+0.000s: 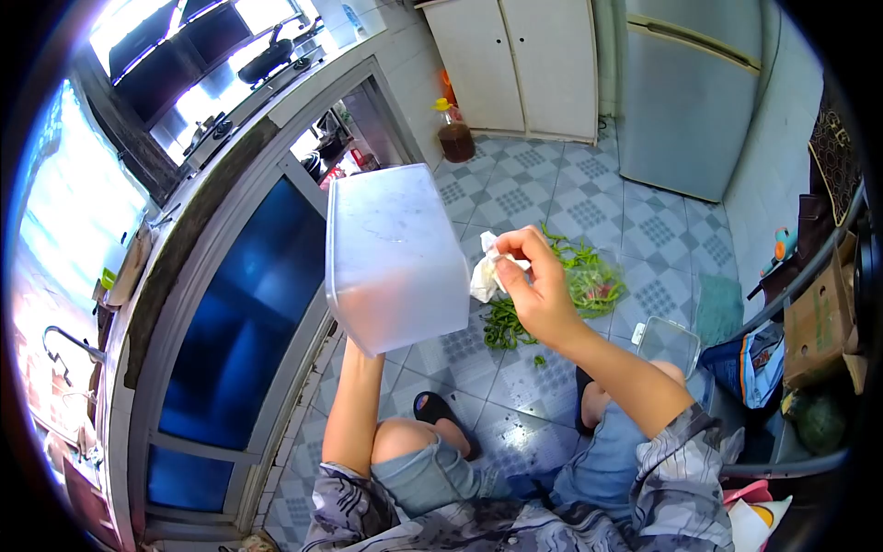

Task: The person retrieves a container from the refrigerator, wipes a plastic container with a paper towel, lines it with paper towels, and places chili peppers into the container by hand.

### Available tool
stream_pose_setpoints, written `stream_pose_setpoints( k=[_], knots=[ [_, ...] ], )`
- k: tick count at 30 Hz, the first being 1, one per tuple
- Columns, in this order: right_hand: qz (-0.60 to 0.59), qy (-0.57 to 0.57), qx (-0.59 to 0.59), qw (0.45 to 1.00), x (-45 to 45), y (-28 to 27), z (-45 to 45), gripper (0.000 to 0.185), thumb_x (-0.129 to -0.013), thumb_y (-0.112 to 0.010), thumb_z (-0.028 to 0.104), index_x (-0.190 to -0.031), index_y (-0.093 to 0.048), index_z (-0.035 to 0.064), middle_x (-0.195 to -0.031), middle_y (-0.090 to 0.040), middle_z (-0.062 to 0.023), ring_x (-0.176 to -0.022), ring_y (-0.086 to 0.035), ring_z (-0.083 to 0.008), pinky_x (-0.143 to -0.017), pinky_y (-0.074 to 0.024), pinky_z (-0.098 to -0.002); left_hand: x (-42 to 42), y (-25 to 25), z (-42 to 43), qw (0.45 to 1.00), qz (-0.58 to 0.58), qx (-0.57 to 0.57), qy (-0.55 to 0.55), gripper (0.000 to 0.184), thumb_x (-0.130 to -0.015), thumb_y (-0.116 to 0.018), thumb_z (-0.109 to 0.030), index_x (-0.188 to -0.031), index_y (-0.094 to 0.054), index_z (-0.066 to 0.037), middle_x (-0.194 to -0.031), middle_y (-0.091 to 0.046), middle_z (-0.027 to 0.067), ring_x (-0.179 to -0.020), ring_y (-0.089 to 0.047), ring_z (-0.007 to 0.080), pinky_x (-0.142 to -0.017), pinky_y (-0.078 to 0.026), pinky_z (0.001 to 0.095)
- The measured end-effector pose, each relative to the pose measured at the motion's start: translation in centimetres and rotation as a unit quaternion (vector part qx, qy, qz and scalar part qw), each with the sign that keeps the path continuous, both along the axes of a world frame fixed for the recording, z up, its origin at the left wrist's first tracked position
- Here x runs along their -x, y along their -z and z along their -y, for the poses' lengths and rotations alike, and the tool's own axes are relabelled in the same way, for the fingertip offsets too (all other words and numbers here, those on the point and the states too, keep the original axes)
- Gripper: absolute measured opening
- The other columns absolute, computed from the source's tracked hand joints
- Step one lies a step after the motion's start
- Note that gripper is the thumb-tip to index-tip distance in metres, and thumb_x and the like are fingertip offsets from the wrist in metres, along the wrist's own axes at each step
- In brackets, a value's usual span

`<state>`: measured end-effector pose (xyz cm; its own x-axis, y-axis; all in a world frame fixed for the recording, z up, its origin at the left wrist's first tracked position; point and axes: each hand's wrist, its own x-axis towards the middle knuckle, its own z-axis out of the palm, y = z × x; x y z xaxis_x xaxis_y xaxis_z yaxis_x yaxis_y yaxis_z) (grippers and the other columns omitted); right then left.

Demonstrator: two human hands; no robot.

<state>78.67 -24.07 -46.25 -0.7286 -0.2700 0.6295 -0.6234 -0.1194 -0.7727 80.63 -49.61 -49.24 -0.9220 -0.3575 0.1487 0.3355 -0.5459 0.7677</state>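
A translucent plastic container (400,221) is held up in front of me, tilted. My left hand (382,308) supports it from the near side; its fingers show only as a blurred warm shape through the plastic. My right hand (538,285) pinches a crumpled white tissue (487,271) between thumb and fingers, just right of the container and apart from it. Beneath the right hand, green vegetables (506,327), which look like long peppers or beans, lie on the floor. More of them sit in a clear plastic bag (596,285).
A clear lid (670,345) with a pale rim is on the tiled floor (515,189) to the right. A yellow-capped jug (453,138) stands by the white cabinet (515,64). The fridge (690,101) is at the back right; a cardboard box (814,322) is at right.
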Motion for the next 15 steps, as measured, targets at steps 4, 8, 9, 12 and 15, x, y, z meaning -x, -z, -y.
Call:
stream_pose_setpoints(
  k=[4, 8, 9, 12, 15],
  knots=[
    [-0.194, 0.01, -0.047, 0.98, -1.9, -3.1, -0.8, 0.015, -0.077, -0.057, 0.001, -0.092, -0.056, 0.0055, -0.083, -0.049, -0.008, -0.072, -0.053, -0.0216, -0.062, -0.0441, -0.0309, -0.2, 0.2, -0.1, 0.998, 0.024, 0.013, 0.052, 0.04, -0.067, -0.044, 0.003, -0.106, -0.053, 0.005, -0.095, -0.059, 0.0147, -0.074, -0.059, 0.0242, -0.064, -0.053, 0.0329],
    [-0.285, 0.02, -0.091, 0.954, -2.4, -3.3, -0.5, 0.02, -0.07, -0.064, 0.002, -0.089, -0.058, 0.0066, -0.079, -0.048, -0.0067, -0.068, -0.053, -0.0243, -0.057, -0.0447, -0.0332, -0.1, 0.1, 0.2, 0.995, 0.044, 0.027, 0.086, 0.04, -0.067, -0.044, 0.003, -0.106, -0.053, 0.005, -0.094, -0.059, 0.0146, -0.073, -0.059, 0.0239, -0.064, -0.053, 0.0326],
    [-0.302, 0.023, -0.092, 0.949, -2.4, -3.3, -0.6, 0.021, -0.07, -0.064, 0.001, -0.089, -0.058, 0.0066, -0.079, -0.049, -0.0066, -0.069, -0.054, -0.0239, -0.057, -0.0448, -0.0333, -0.1, 0.0, 0.3, 0.994, 0.047, 0.031, 0.091, 0.04, -0.067, -0.044, 0.003, -0.106, -0.053, 0.005, -0.094, -0.059, 0.0146, -0.073, -0.059, 0.0238, -0.064, -0.053, 0.0326],
    [-0.311, 0.0, -0.124, 0.942, -2.7, -3.9, -1.2, 0.02, -0.071, -0.064, 0.002, -0.089, -0.058, 0.006, -0.079, -0.05, -0.0066, -0.069, -0.055, -0.0235, -0.056, -0.0448, -0.034, -0.2, -0.1, 0.4, 0.993, 0.051, 0.036, 0.099, 0.04, -0.067, -0.044, 0.003, -0.106, -0.053, 0.005, -0.093, -0.059, 0.0145, -0.072, -0.059, 0.0236, -0.063, -0.053, 0.0324],
    [-0.274, -0.018, -0.13, 0.953, -2.8, -4.1, -1.4, 0.016, -0.074, -0.063, 0.003, -0.088, -0.058, 0.0052, -0.08, -0.051, -0.0071, -0.066, -0.056, -0.0241, -0.055, -0.0453, -0.0345, -0.2, -0.1, 0.4, 0.992, 0.054, 0.041, 0.106, 0.041, -0.067, -0.044, 0.003, -0.106, -0.053, 0.004, -0.092, -0.059, 0.0144, -0.072, -0.059, 0.0234, -0.063, -0.053, 0.0322]
  ],
)
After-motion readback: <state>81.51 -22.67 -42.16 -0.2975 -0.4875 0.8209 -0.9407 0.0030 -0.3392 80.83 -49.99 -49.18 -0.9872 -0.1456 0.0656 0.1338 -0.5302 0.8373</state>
